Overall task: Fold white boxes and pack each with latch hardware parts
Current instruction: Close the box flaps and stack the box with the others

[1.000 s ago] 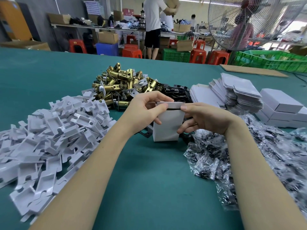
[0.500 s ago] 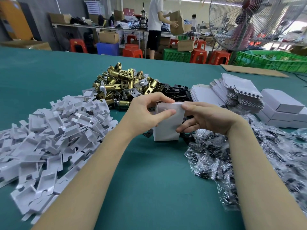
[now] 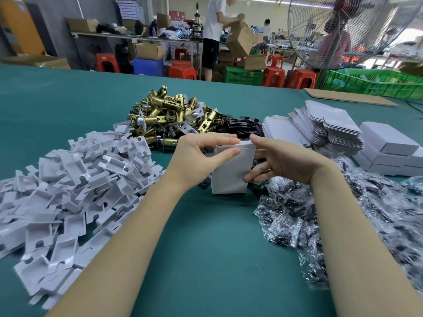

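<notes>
1. the green table point(image 3: 206, 259) lay bare right under my forearms, its cloth running wide to the far edge.
2. to my left sat a heap of white card inserts point(image 3: 64, 191); to my right a spill of clear plastic bags point(image 3: 343, 225) with dark small parts inside, too blurred to tell which.
3. between them the white box point(image 3: 231, 170) stood upright on the table, its top flap folded down.
4. my left hand point(image 3: 196, 161) held the box's left upper edge, thumb on the front face and fingers stretched over the top, pinching it.
5. my right hand point(image 3: 286, 163) gripped the right side, forefinger on the top corner, lower fingers curled against the right wall.
6. just behind the box lay a pile of brass latches point(image 3: 174, 115), and beside it black metal plates point(image 3: 242, 126).
7. right of those, stacks of flat unfolded boxes point(image 3: 329, 126) leaned together, and beyond them finished closed boxes point(image 3: 389, 147) were stacked near the table's right edge.
8. a flat cardboard sheet point(image 3: 348, 97) lay at the far edge, beside a green crate point(image 3: 377, 85).
9. a big wire fan point(image 3: 343, 30) stood past the table at the right.
10. farther back, red stools point(image 3: 274, 74), a blue bin point(image 3: 148, 66) and brown cartons lined the floor, and a person point(image 3: 212, 30) in a white shirt held a carton at a bench.
</notes>
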`<state>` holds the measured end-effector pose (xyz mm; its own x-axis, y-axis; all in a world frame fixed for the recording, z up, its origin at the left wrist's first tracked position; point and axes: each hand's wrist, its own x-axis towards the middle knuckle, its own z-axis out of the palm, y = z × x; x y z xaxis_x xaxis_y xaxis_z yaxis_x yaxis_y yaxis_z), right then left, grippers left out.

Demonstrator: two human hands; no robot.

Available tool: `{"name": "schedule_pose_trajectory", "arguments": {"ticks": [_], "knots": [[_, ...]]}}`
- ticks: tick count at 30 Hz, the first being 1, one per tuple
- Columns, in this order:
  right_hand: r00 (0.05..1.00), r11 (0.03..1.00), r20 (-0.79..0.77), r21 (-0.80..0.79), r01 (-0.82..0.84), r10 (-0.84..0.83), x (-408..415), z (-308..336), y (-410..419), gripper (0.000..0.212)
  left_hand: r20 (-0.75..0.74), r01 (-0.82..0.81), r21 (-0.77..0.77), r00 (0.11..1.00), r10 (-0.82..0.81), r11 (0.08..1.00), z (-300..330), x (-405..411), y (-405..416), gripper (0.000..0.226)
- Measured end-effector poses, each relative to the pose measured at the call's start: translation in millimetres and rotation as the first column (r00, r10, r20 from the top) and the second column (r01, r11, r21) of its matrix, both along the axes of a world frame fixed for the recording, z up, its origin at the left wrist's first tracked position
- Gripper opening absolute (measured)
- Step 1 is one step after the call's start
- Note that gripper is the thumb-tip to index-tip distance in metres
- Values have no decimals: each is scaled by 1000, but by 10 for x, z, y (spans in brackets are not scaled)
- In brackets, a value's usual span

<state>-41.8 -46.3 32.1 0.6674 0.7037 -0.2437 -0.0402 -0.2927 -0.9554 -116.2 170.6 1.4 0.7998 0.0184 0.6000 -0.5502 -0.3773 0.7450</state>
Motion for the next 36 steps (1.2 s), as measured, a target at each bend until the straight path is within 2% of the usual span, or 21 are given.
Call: {"name": "schedule_pose_trajectory", "arguments": {"ticks": [3, 6, 10, 28, 33, 36], "knots": [[1000, 999, 1, -36, 16, -16, 2, -7, 21, 65, 19, -25, 79, 1000, 24, 997, -5, 6, 7, 18], [1000, 993, -28, -114, -15, 12, -6, -19, 46, 78, 87, -43, 177, 996, 28, 983, -15, 9, -9, 27], [998, 991, -39, -121, -55, 51, -14, -11, 55, 87, 92, -21, 184, 996, 4, 983, -31, 23, -34, 29], [997, 994, -32, -78, -72, 70, -5, -47, 58, 77, 86, 13, 160, 996, -27, 987, -27, 37, -32, 17], [998, 995, -35, -82, -52, 49, 8, -56, 62, 77, 106, -13, 121, 994, 0, 993, -84, 49, -77, 19], [998, 995, -47, -82, -50, 46, 12, -61, 60, 75, 131, -69, 95, 990, 57, 993, -138, 31, -102, 29]]}}
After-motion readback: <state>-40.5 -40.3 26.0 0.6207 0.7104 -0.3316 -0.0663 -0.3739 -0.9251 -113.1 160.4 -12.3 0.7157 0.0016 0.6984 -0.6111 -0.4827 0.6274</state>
